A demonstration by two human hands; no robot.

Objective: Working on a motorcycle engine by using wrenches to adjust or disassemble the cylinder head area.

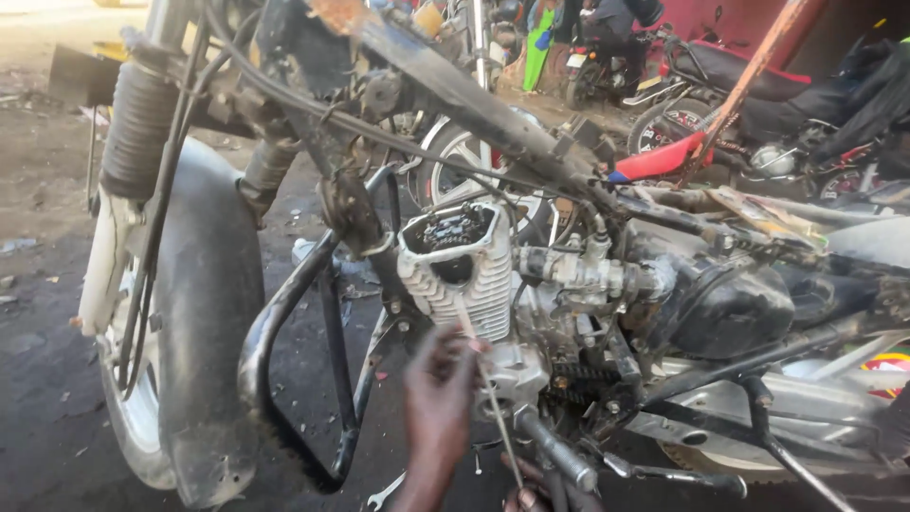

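A stripped motorcycle stands in front of me, its engine [531, 313] bare and the finned cylinder head [455, 261] open at the top. A thin metal rod [493, 408] slants from the cylinder's side down toward the lower edge of the view. My left hand [438, 408] is raised beside the engine, with its fingertips pinched on the upper part of the rod. My right hand [545, 495] is mostly cut off at the bottom; its fingers close on the rod's lower end, next to a foot peg [559, 455].
The front wheel with its black fender [204, 303] and a black crash bar [284, 379] stand to the left. A small wrench [384, 493] lies on the dark oily ground. Other motorcycles [749, 104] and a person [616, 28] are behind, at the upper right.
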